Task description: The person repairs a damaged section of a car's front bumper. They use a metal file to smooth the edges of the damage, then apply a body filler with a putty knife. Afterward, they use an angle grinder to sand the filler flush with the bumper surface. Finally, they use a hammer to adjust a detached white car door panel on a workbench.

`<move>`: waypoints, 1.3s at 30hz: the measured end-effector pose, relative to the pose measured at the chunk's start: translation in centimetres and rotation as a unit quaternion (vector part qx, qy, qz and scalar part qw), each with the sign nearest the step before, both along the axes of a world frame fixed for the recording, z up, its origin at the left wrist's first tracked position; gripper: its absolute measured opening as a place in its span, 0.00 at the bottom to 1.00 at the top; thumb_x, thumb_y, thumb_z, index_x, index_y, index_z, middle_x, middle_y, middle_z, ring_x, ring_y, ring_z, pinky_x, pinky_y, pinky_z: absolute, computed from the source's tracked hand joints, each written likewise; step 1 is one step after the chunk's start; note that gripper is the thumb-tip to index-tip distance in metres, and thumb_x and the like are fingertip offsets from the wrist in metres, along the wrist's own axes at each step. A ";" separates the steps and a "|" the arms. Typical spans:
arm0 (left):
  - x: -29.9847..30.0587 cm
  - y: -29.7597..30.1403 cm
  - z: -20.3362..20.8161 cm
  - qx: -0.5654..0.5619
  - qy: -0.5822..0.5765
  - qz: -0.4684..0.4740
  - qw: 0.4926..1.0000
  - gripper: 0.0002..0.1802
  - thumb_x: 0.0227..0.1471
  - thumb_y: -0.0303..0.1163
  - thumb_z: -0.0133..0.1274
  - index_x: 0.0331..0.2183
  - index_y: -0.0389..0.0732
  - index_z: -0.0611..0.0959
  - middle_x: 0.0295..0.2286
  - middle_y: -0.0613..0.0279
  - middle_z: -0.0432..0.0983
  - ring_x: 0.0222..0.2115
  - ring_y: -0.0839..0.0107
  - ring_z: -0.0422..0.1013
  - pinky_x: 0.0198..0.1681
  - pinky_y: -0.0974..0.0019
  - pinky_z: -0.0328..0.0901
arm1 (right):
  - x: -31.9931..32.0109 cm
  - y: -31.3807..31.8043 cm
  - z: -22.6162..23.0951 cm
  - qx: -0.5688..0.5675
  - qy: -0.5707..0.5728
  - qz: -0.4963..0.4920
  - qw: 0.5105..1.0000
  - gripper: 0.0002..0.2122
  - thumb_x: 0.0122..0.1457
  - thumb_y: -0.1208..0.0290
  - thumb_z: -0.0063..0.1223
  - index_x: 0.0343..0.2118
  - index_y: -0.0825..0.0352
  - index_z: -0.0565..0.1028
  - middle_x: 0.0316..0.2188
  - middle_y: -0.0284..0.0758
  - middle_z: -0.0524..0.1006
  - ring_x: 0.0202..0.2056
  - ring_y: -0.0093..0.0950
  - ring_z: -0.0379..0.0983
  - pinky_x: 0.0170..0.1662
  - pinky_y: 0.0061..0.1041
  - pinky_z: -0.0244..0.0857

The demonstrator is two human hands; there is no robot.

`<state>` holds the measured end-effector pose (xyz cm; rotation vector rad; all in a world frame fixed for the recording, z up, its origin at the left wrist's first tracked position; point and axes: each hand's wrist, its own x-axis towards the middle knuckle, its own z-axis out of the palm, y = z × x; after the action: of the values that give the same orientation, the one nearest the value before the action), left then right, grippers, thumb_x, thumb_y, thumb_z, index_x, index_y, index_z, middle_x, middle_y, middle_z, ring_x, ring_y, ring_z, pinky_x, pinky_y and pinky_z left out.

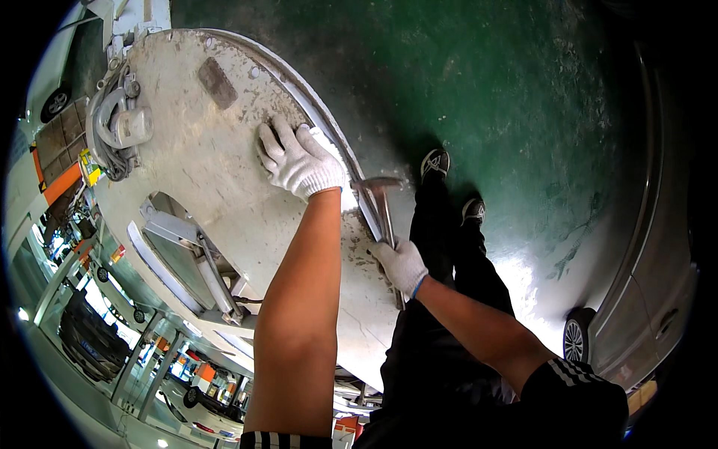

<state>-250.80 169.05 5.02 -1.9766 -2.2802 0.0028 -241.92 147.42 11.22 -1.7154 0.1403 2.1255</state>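
My left hand (299, 159), in a white knit glove, lies palm down with its fingers spread near the curved edge of a large worn beige metal platform (224, 165). A bright white piece (348, 198) shows beside and partly beneath this hand, along the edge; its kind cannot be made out. In a matching glove, my right hand (404, 266) is closed around the handle of a hammer (384, 213). The hammer's head is up, just outside the platform edge and right of my left wrist, and looks slightly blurred.
A brown rectangular block (218, 83) lies on the platform's far part. At its left side sits a grey device with hoses and a clear cup (133, 126). A cut-out (176, 239) exposes a metal cylinder. A car (636, 314) stands at right on the green floor (516, 112).
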 end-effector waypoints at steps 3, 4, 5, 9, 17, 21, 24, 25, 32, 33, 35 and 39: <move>0.0 0.0 0.2 0.016 0.011 -0.019 1.000 0.30 0.69 0.49 0.46 0.68 0.54 0.68 0.68 0.59 0.58 0.65 0.51 0.61 0.61 0.44 0.65 | 1.0 3.4 -1.2 0.030 -0.030 0.009 0.999 0.15 0.64 0.60 0.55 0.32 0.71 0.77 0.19 0.32 0.75 0.20 0.24 0.71 0.25 0.30 0.67; 0.0 -0.1 0.1 0.016 0.013 -0.021 1.000 0.30 0.69 0.49 0.46 0.68 0.54 0.68 0.68 0.59 0.58 0.65 0.51 0.61 0.61 0.43 0.64 | 1.6 4.8 -1.3 0.042 -0.027 0.028 0.998 0.16 0.63 0.59 0.55 0.32 0.71 0.78 0.19 0.32 0.75 0.20 0.25 0.72 0.25 0.30 0.67; -0.1 -0.2 0.1 0.019 0.015 -0.022 0.999 0.30 0.69 0.49 0.46 0.68 0.53 0.69 0.68 0.59 0.58 0.64 0.50 0.61 0.61 0.43 0.64 | 2.3 6.5 -1.1 0.055 -0.025 0.048 0.997 0.16 0.63 0.59 0.55 0.32 0.71 0.78 0.19 0.33 0.75 0.20 0.26 0.72 0.26 0.31 0.67; 0.1 0.1 -0.2 0.034 -0.020 -0.027 0.999 0.30 0.70 0.52 0.41 0.69 0.58 0.68 0.70 0.62 0.58 0.65 0.51 0.63 0.63 0.43 0.61 | 5.3 11.8 -2.2 0.108 -0.007 0.086 0.990 0.17 0.60 0.58 0.56 0.31 0.72 0.79 0.20 0.33 0.76 0.20 0.28 0.72 0.25 0.33 0.67; -1.8 -2.1 2.4 -0.004 -0.208 0.008 0.978 0.52 0.54 0.62 0.63 0.70 0.42 0.66 0.68 0.47 0.61 0.69 0.48 0.56 0.69 0.44 0.56 | 15.5 10.7 3.6 0.030 -0.092 0.152 0.984 0.13 0.61 0.60 0.55 0.35 0.68 0.77 0.19 0.29 0.72 0.16 0.23 0.66 0.17 0.29 0.60; 1.9 -7.4 6.0 -0.195 -0.018 0.086 0.977 0.69 0.42 0.58 0.75 0.72 0.39 0.55 0.67 0.49 0.59 0.64 0.52 0.62 0.64 0.46 0.64 | 22.6 3.3 3.9 -0.059 -0.216 0.173 0.959 0.12 0.62 0.61 0.55 0.32 0.67 0.77 0.19 0.29 0.72 0.17 0.23 0.66 0.20 0.29 0.62; 3.0 -6.3 7.4 -0.281 -0.032 0.212 0.936 0.61 0.43 0.54 0.75 0.69 0.42 0.60 0.59 0.55 0.66 0.56 0.55 0.68 0.58 0.47 0.68 | 26.4 -3.5 1.9 -0.141 -0.247 0.122 0.951 0.11 0.60 0.63 0.56 0.30 0.66 0.76 0.20 0.31 0.73 0.18 0.24 0.67 0.21 0.31 0.64; 2.9 -6.0 7.8 -0.283 -0.029 0.236 0.929 0.55 0.45 0.51 0.74 0.66 0.42 0.64 0.56 0.56 0.69 0.52 0.57 0.70 0.54 0.49 0.69 | 27.4 -5.5 1.6 -0.147 -0.249 0.117 0.950 0.10 0.60 0.63 0.56 0.29 0.66 0.76 0.20 0.31 0.73 0.18 0.25 0.67 0.21 0.32 0.64; -3.1 -9.1 9.7 -0.171 -0.539 0.036 0.824 0.09 0.53 0.25 0.65 0.36 0.39 0.83 0.26 0.66 0.71 0.27 0.74 0.66 0.33 0.67 0.65 | 28.7 -9.9 2.8 -0.169 -0.241 0.074 0.953 0.10 0.59 0.63 0.57 0.32 0.65 0.76 0.20 0.32 0.73 0.18 0.26 0.67 0.22 0.32 0.64; -4.3 -9.5 10.6 -0.210 -0.545 -0.003 0.812 0.08 0.53 0.26 0.66 0.36 0.39 0.83 0.26 0.64 0.70 0.26 0.74 0.66 0.32 0.67 0.65 | 28.3 -9.1 2.6 -0.162 -0.239 0.087 0.953 0.10 0.59 0.63 0.57 0.32 0.66 0.76 0.20 0.32 0.73 0.18 0.26 0.67 0.22 0.32 0.64; -5.1 -9.5 13.4 -0.188 -0.443 -0.095 0.871 0.06 0.50 0.26 0.63 0.33 0.43 0.83 0.30 0.60 0.77 0.30 0.62 0.74 0.34 0.57 0.67 | 27.1 -6.9 2.3 -0.145 -0.235 0.130 0.952 0.10 0.60 0.63 0.57 0.32 0.67 0.76 0.20 0.32 0.73 0.17 0.26 0.67 0.21 0.32 0.64; -8.4 -10.6 14.7 -0.123 -0.181 -0.237 0.946 0.11 0.42 0.25 0.63 0.32 0.48 0.87 0.38 0.65 0.81 0.43 0.56 0.74 0.44 0.50 0.68 | 24.0 -1.6 2.4 -0.073 -0.217 0.260 0.938 0.13 0.62 0.62 0.56 0.34 0.69 0.76 0.21 0.34 0.74 0.19 0.28 0.70 0.23 0.35 0.67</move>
<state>-259.15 158.50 19.75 -2.8220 -1.9964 -0.1362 -217.90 145.83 13.66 -2.4846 -0.3260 2.0314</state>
